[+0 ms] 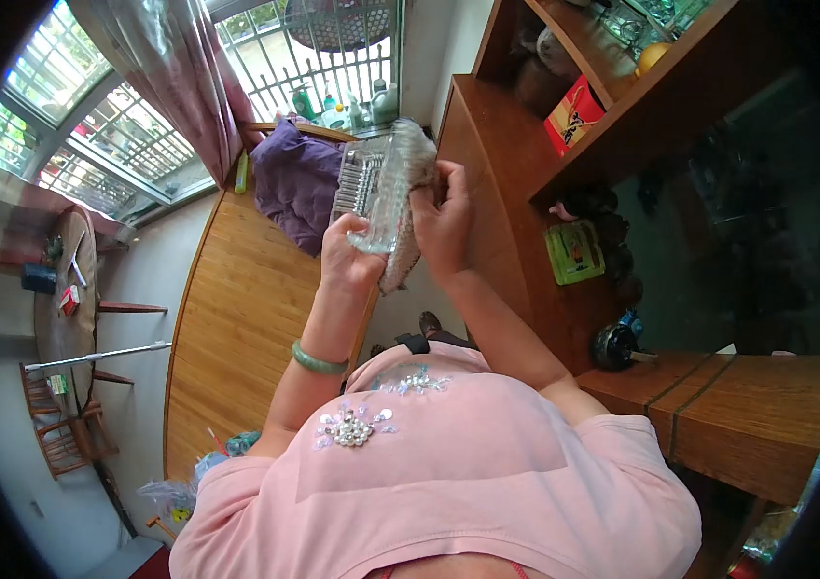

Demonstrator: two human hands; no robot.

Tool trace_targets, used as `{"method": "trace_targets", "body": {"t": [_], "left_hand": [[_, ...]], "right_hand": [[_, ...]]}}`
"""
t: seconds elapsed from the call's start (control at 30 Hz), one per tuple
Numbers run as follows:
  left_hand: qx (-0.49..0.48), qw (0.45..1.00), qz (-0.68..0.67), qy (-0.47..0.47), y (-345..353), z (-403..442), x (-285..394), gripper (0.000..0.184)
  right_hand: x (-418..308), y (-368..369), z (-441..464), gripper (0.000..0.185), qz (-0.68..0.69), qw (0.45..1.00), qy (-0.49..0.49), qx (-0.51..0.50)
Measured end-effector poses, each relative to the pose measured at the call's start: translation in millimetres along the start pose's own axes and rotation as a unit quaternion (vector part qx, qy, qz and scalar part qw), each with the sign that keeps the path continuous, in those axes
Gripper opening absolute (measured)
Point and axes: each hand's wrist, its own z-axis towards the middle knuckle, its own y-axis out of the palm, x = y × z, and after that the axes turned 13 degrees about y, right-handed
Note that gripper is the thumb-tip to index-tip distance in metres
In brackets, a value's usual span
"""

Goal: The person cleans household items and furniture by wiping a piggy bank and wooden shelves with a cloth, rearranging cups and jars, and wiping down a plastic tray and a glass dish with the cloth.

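A clear, ribbed plastic box (378, 193) is held up in front of me, tilted on its side. The fingers of my left hand (350, 259) grip its lower edge, thumb across the near corner. My right hand (444, 217) is closed on a greyish-white cloth (403, 253), which lies against the right side of the box and hangs below it. Behind the box, on the left, a purple cloth (294, 183) is draped near the window.
A wooden platform (236, 328) spans the left-centre. Wooden shelving (506, 145) stands at the right, holding a red box (574, 116). Bottles (352, 108) line the window sill. A round table (67, 280) is at the far left, and a wooden bench (719, 405) at the lower right.
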Motion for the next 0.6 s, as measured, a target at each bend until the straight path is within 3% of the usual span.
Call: {"method": "trace_targets", "body": {"t": [0.03,0.1,0.17,0.27,0.3,0.37,0.4,0.43,0.5,0.53,0.57,0.6], "left_hand": [[-0.004,1.000,0.002,-0.001,3.2,-1.6,2.1,0.037],[-0.142,0.988,-0.025,-0.049,13.1,-10.7,6.2,0.039],[-0.097,0.994,0.042,0.007,19.9,-12.4,3.5,0.032],[-0.206,0.973,0.070,0.072,3.5,7.9,8.2,0.009],[-0.206,0.973,0.069,0.073,11.6,4.3,8.0,0.009],[-0.137,0.981,0.076,0.116,32.6,-5.7,7.2,0.008],[-0.150,0.974,0.099,0.137,38.3,-7.0,5.1,0.011],[-0.150,0.974,0.099,0.137,40.5,-6.6,5.1,0.011],[-0.198,0.939,0.228,0.163,47.0,-6.4,4.6,0.019],[-0.205,0.944,0.238,0.100,52.6,-13.2,4.7,0.022],[-0.205,0.944,0.236,0.101,47.4,-11.6,1.8,0.022],[-0.191,0.950,0.234,0.080,38.5,-6.7,-2.0,0.023]], "right_hand": [[4.6,-0.5,3.2,0.020,0.002,1.000,-0.003,0.003],[6.3,-1.9,3.8,0.022,0.146,0.972,0.152,-0.106],[-4.6,-9.9,1.9,0.023,0.213,0.945,0.211,-0.129],[-18.6,-23.2,-2.1,0.029,0.341,0.856,0.333,-0.201],[-12.7,-23.9,-8.8,0.029,0.340,0.856,0.333,-0.202],[-0.6,-21.7,-24.3,0.031,0.377,0.783,0.427,-0.249],[-7.3,-22.2,-32.6,0.032,0.373,0.764,0.449,-0.275],[1.5,-20.7,-33.8,0.032,0.373,0.763,0.450,-0.275],[23.4,-18.6,-32.2,0.032,0.402,0.746,0.445,-0.289],[26.3,-21.8,-23.1,0.031,0.409,0.750,0.428,-0.295],[13.6,-27.0,-16.6,0.031,0.407,0.751,0.428,-0.296],[-4.4,-31.7,-11.8,0.032,0.372,0.803,0.377,-0.273]]}}
